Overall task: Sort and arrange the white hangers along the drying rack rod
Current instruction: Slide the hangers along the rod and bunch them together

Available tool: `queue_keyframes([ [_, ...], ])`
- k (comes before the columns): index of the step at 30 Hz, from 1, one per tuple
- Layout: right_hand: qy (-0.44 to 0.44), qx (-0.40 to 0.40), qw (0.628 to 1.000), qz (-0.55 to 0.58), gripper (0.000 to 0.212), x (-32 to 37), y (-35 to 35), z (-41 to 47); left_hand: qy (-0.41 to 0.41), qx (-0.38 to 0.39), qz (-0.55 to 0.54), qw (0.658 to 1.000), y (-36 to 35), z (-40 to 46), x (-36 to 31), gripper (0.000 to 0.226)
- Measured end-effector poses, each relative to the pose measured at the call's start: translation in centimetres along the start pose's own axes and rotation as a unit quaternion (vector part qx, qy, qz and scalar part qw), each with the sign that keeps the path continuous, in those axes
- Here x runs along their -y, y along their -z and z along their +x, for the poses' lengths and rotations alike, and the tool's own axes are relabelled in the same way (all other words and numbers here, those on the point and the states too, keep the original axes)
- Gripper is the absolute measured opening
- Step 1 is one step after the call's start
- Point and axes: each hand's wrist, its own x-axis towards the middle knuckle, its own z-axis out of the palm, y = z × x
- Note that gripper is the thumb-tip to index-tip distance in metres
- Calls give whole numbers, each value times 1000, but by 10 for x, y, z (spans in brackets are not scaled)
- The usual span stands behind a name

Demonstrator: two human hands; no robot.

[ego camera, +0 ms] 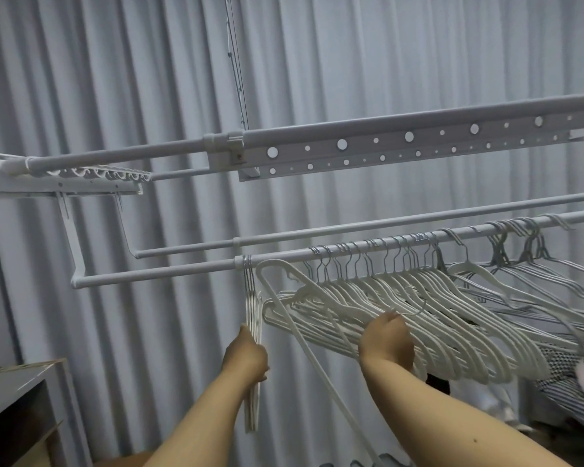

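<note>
The left hand (246,357) has its fingers curled around a small bunch of white hangers (253,332) hanging straight down from the drying rack rod (169,272). Just to the right, the right hand (386,338) grips into the crowded row of white hangers (435,298) that slants along the same rod, grey curtains (149,79) behind

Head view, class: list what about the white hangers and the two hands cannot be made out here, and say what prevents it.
- Big bunch of white hangers: exact count; they overlap tightly.
- Right hand: fingers hidden among the hangers, so its grip is unclear.
- Slim bunch held by left hand: number of hangers; seen edge-on.
- Rod: right end cut off by the frame edge.
- Wire hangers: blurred, partly cut off.
</note>
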Motion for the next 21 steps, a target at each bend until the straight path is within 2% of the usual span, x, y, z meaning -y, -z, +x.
queue_keyframes([
  [2,-8,-13,1000,2,53,-1,3,-1,3,-8,-11,1000,1,-2,-1,60],
  [7,-11,12,1000,-7,51,6,-2,-8,14,-3,-46,999,1,-5,-6,60],
  [11,5,72,997,-13,47,22,-15,-19,3,-2,-52,999,0,0,-2,54],
  [15,47,132,990,3,46,47,-37,-29,-5,22,-85,996,-1,10,7,58],
  [21,9,244,965,99,18,83,-77,-31,-14,46,-101,994,4,5,8,43],
])
